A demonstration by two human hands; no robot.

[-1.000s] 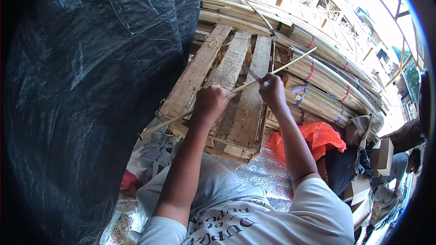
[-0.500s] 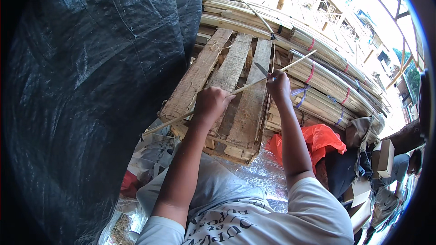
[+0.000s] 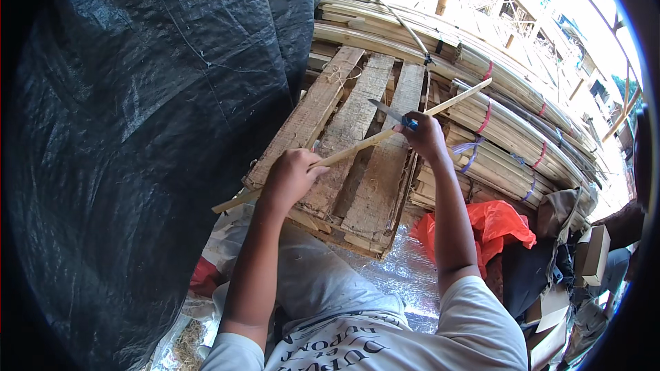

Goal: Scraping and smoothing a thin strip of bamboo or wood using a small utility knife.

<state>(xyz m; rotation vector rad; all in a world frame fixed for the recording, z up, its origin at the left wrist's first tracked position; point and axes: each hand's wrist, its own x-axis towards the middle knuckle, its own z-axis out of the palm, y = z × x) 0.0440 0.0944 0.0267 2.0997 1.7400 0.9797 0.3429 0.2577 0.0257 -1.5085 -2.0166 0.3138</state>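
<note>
A pale strip (image 3: 361, 145), perhaps bamboo, slants beside a blue-handled knife (image 3: 388, 110).

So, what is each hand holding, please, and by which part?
Left hand: a pale strip, left of its middle; right hand: a knife, by its blue handle.

Off-wht T-shirt (image 3: 440, 336), short slvs (image 3: 474, 309), blk lettering (image 3: 344, 343) in several rows across front. Trousers (image 3: 337, 278) grey, creased, mottled. L hand (image 3: 292, 175) & R hand (image 3: 424, 134) bare, forearms (image 3: 256, 271) likewise.

Overexposed daylight glare upper right, dim dark tarp (image 3: 148, 185) at left, black fisheye vignette, bent edges
</note>
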